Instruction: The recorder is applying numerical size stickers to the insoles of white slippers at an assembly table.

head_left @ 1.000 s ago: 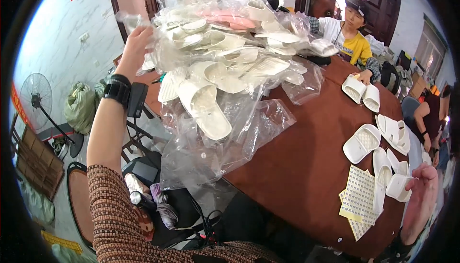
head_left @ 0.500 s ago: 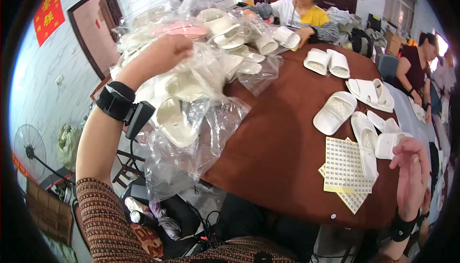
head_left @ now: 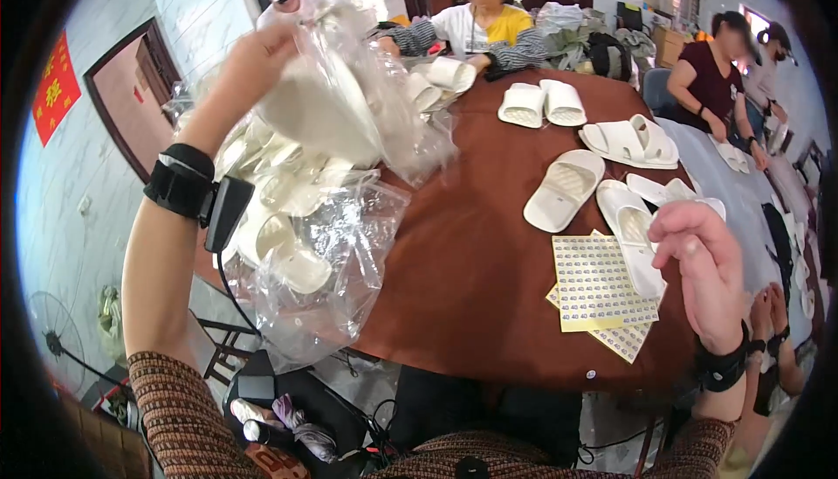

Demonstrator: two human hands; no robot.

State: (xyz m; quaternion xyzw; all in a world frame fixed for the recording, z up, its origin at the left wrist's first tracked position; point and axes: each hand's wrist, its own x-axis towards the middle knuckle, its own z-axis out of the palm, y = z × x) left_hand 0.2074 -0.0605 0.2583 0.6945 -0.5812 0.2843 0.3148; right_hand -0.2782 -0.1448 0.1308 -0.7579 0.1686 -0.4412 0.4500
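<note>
My left arm rises steeply from the lower left, brown patterned sleeve at the elbow, bare forearm, a black band (head_left: pixel 181 180) round the wrist with a small black box hanging off it. My left hand (head_left: pixel 253 64) is lifted high above the desk's left edge, wrist bent, its grip clenched on a clear plastic bag (head_left: pixel 345 99) that holds a white slipper (head_left: pixel 314 108); the bag hangs tilted from my fingers, in the air over the pile. Below it, more bagged white slippers lie heaped in crumpled clear plastic (head_left: pixel 314 252) that spills over the desk's left rim. The round brown desk (head_left: pixel 476 243) fills the middle. On its right part lie loose white slippers: one (head_left: pixel 563 189) sole-up near the centre, another (head_left: pixel 630 236) just beside my right fingers, a pair (head_left: pixel 541 103) farther back. Yellow sticker sheets (head_left: pixel 598 291) lie near the front edge, overlapping, the slipper's heel resting on them. My right hand (head_left: pixel 698 261) comes up from the lower right with a black strap on the wrist; it hovers over the desk's right edge, grip released, fingers loosely curled and holding nothing. A person in yellow and white (head_left: pixel 476 29) sits at the far side, another in dark red (head_left: pixel 720 77) at the right
</note>
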